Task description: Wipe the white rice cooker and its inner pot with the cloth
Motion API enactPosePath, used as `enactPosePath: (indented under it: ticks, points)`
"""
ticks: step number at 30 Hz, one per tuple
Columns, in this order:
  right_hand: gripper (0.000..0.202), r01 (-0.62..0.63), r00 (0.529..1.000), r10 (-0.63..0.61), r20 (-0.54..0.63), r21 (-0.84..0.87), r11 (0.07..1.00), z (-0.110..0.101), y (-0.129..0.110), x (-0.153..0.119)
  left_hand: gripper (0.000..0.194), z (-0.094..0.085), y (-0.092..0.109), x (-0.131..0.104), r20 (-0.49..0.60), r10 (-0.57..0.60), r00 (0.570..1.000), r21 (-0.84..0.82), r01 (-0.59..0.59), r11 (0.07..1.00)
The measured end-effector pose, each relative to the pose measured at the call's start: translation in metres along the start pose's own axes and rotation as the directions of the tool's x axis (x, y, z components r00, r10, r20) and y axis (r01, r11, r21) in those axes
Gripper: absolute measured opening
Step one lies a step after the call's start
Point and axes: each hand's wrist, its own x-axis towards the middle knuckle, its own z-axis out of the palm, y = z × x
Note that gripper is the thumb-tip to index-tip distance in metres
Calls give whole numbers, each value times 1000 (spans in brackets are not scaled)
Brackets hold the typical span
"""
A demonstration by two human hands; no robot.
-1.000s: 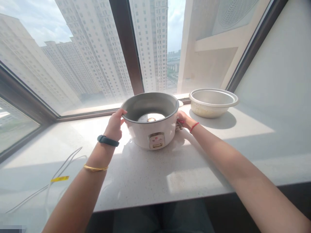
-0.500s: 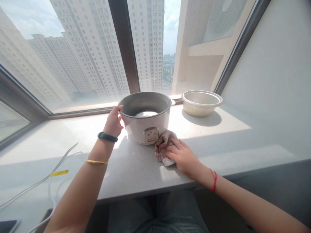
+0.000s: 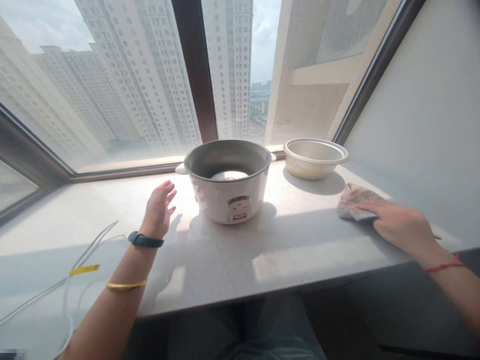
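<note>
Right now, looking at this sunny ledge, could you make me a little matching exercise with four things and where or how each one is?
1. Cooker
2. Bowl
3. Cloth
4. Left hand

A. Touched by the right hand
B. Beside the cooker, not touching it
C. Open-topped, with a small panel on its front
D. Right of the cooker, touched by neither hand

Pairs: 1-C, 2-D, 3-A, 4-B

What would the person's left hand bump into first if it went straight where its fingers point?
Likely the small white side handle of the round, white, open-topped cooker, just beyond the left hand. Depth is unclear, so it might pass over the handle instead.
</note>
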Motion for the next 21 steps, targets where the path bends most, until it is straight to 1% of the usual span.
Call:
enactPosePath:
  ticks: [1, 2, 3, 4, 5, 6, 7, 8, 9, 10, 11, 12, 13, 14, 15, 16, 17, 18, 19, 20, 21]
  points:
    - [55, -45, 998, 45, -33, -1, 999, -4, 9, 4, 41, 0, -3, 1, -8, 16, 1000, 7, -16, 1000]
    - [57, -64, 996, 65, -68, 10, 998, -8, 14, 7, 42, 0, -6, 2, -16, 29, 999, 16, -28, 999]
    - [58, -61, 994, 63, -93, 29, 998, -11, 16, 9, 43, 0, -9, 2, -22, 37, 999, 28, -37, 999]
    - [58, -22, 996, 28, -90, 61, 998, -11, 15, 9, 43, 0, -12, 2, -25, 43, 999, 41, -42, 998]
    - [58, 35, 999, -30, -45, 109, 993, -10, 11, 9, 44, -1, -14, 1, -24, 50, 998, 56, -48, 997]
    - [56, 79, 996, -86, 33, 167, 983, -8, 6, 7, 44, -1, -16, 0, -20, 57, 998, 71, -56, 996]
    - [54, 94, 983, -126, 134, 226, 970, -6, -1, 6, 45, -1, -18, -1, -13, 69, 998, 87, -67, 994]
    - [50, 71, 961, -142, 237, 284, 956, -5, -8, 6, 46, -2, -19, -1, -5, 83, 997, 104, -82, 991]
    - [48, 14, 940, -129, 316, 341, 940, -5, -15, 7, 47, -2, -20, -1, 2, 97, 995, 121, -97, 988]
    - [46, -71, 933, -81, 351, 401, 913, -8, -22, 11, 48, -2, -20, -2, 7, 111, 994, 136, -111, 984]
    - [43, -173, 941, 2, 339, 474, 863, -13, -28, 19, 49, -3, -20, -2, 10, 120, 993, 148, -120, 982]
    - [37, -276, 948, 119, 297, 572, 772, -19, -34, 29, 49, -2, -20, -2, 13, 122, 992, 155, -123, 980]
    - [31, -366, 930, 263, 255, 682, 633, -26, -39, 43, 49, -2, -21, -2, 15, 121, 993, 158, -121, 980]
    - [24, -431, 874, 422, 239, 782, 449, -32, -45, 59, 49, -1, -21, -2, 19, 116, 993, 158, -118, 980]
    - [20, -470, 792, 536, 291, 852, 232, -38, -50, 77, 49, -1, -22, -2, 23, 113, 993, 161, -115, 980]
    - [18, -495, 728, 559, 397, 869, 27, -41, -56, 94, 50, -1, -23, -3, 27, 109, 994, 167, -112, 979]
    - [18, -524, 676, 534, 509, 841, -138, -43, -62, 111, 50, -1, -24, -3, 29, 107, 994, 176, -110, 978]
    - [18, -536, 648, 494, 580, 808, -246, -42, -68, 127, 51, -1, -25, -4, 30, 106, 994, 187, -110, 976]
    - [16, -541, 638, 459, 618, 785, -303, -41, -74, 140, 52, -1, -26, -4, 30, 106, 994, 200, -109, 974]
    - [14, -528, 645, 450, 617, 786, -321, -38, -80, 150, 54, -1, -27, -5, 29, 107, 994, 210, -111, 971]
    - [15, -492, 669, 467, 579, 815, -306, -36, -85, 158, 55, -2, -28, -5, 28, 111, 993, 216, -114, 970]
